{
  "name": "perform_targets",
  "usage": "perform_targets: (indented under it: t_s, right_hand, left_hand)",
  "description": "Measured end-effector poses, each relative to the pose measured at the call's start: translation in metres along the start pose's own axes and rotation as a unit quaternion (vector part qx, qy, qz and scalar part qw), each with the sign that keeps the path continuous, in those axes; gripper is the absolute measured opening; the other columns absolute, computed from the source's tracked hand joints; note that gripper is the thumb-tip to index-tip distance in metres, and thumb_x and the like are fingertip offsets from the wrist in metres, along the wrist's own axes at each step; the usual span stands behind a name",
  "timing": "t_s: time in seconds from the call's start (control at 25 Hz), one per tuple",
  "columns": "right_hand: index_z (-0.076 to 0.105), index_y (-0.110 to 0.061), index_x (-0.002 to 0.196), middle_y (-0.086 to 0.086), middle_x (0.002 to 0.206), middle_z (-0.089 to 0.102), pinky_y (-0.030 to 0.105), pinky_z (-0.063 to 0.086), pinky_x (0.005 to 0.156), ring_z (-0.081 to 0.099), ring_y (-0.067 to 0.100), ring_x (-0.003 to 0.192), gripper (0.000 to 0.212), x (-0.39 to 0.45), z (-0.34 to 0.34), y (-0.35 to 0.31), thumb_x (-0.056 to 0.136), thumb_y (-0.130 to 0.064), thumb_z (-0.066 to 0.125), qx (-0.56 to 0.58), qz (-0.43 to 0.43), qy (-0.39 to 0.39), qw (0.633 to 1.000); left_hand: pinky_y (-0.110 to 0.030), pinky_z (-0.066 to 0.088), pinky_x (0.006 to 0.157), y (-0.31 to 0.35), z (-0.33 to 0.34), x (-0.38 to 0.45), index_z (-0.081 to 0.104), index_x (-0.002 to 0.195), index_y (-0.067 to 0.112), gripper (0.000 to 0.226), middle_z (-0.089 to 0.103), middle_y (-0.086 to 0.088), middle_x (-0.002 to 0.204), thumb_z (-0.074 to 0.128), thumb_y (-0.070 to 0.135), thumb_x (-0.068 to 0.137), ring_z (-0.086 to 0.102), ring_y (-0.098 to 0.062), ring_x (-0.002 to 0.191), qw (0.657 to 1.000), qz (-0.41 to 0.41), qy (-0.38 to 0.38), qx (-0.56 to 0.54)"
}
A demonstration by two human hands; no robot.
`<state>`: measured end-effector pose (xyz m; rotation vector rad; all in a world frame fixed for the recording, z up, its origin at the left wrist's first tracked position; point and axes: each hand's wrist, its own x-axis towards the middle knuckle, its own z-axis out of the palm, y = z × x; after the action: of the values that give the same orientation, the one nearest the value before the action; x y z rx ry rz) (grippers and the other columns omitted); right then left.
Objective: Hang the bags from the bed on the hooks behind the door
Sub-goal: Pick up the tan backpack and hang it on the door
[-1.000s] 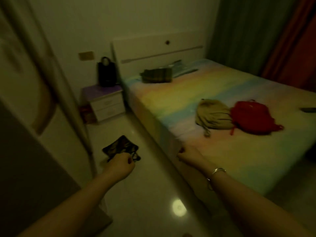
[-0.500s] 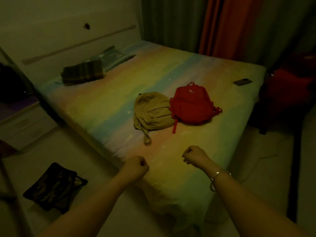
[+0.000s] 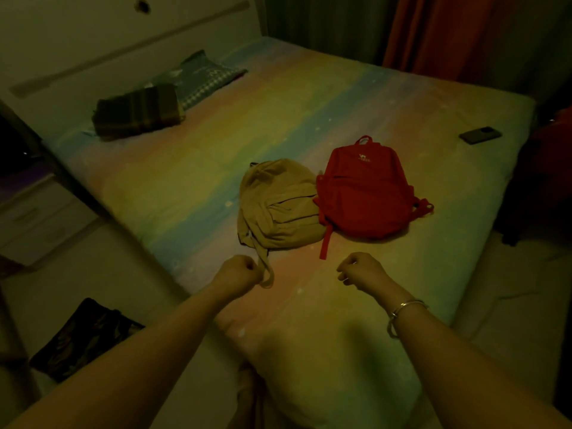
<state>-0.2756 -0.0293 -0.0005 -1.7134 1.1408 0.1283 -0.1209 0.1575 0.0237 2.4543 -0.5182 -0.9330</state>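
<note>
A tan backpack (image 3: 280,205) and a red backpack (image 3: 365,190) lie side by side on the rainbow-coloured bed (image 3: 192,181). The tan one's strap trails toward me. My left hand (image 3: 240,270) is a closed fist right beside the end of that strap; whether it touches the strap I cannot tell. My right hand (image 3: 360,270), also a closed fist with a bracelet on the wrist, hovers over the sheet just in front of the red backpack's dangling strap, holding nothing. The door and its hooks are out of view.
A folded dark blanket (image 3: 137,111) and a pillow (image 3: 204,74) lie near the headboard. A phone (image 3: 479,135) rests at the bed's far right edge. A dark patterned bag (image 3: 80,339) lies on the floor at left, near a nightstand (image 3: 34,212). Curtains hang behind the bed.
I have turned from the doorway toward the bed and come closer. Both fists now reach over the mattress, and the left one has arrived at the tan backpack's strap.
</note>
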Motion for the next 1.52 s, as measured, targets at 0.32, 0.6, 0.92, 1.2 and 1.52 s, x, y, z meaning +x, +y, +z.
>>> perform_targets:
  t_s: [0.32,0.6,0.92,1.2,1.52]
  right_hand:
    - [0.058,-0.010,0.079,0.007,0.076,0.059,0.027,0.037,0.052,0.053,0.018,0.063,0.010,0.155,0.044,-0.076,0.083,-0.009,0.049,-0.025,0.019,0.053,0.998]
    - [0.052,-0.007,0.118,0.016,0.119,0.058,0.036,0.045,0.085,0.057,0.034,0.108,0.032,0.292,0.106,-0.097,0.088,-0.015,0.051,-0.039,0.074,0.054,0.995]
    - [0.041,-0.011,0.135,0.015,0.139,0.046,0.042,0.044,0.099,0.047,0.031,0.125,0.054,0.353,0.121,-0.085,0.085,-0.023,0.054,-0.076,0.093,0.080,0.990]
    - [0.036,-0.010,0.136,0.018,0.131,0.053,0.046,0.048,0.093,0.055,0.036,0.112,0.052,0.339,0.101,-0.106,0.087,-0.024,0.047,-0.066,0.108,0.109,0.986]
    - [0.051,-0.010,0.123,0.017,0.128,0.054,0.042,0.044,0.093,0.052,0.033,0.116,0.036,0.263,0.034,-0.191,0.091,-0.025,0.045,0.045,-0.112,0.265,0.957]
  left_hand:
    - [-0.018,0.037,0.055,0.006,-0.039,0.199,0.053,0.110,0.017,0.021,0.053,0.000,0.092,0.052,0.018,0.089,0.051,-0.016,0.079,0.996,0.068,-0.040,-0.032]
    - [-0.033,0.041,0.080,-0.034,-0.056,0.374,0.033,0.125,0.007,0.053,0.046,-0.020,0.132,0.063,0.022,0.085,0.051,-0.027,0.104,0.994,-0.053,-0.024,-0.090]
    - [-0.049,0.039,0.105,-0.039,-0.036,0.478,0.015,0.144,0.012,0.091,0.029,-0.019,0.150,0.072,0.033,0.077,0.039,-0.038,0.132,0.934,-0.169,0.022,-0.312]
    - [-0.030,0.055,0.080,0.025,-0.074,0.454,0.054,0.129,0.010,0.052,0.063,-0.012,0.127,0.061,0.038,0.086,0.069,-0.022,0.101,0.932,-0.002,-0.062,-0.357]
    - [-0.034,0.058,0.071,0.081,-0.159,0.273,0.072,0.078,0.014,0.026,0.074,-0.006,0.077,0.058,0.000,0.060,0.069,-0.023,0.073,0.893,0.055,-0.195,-0.401]
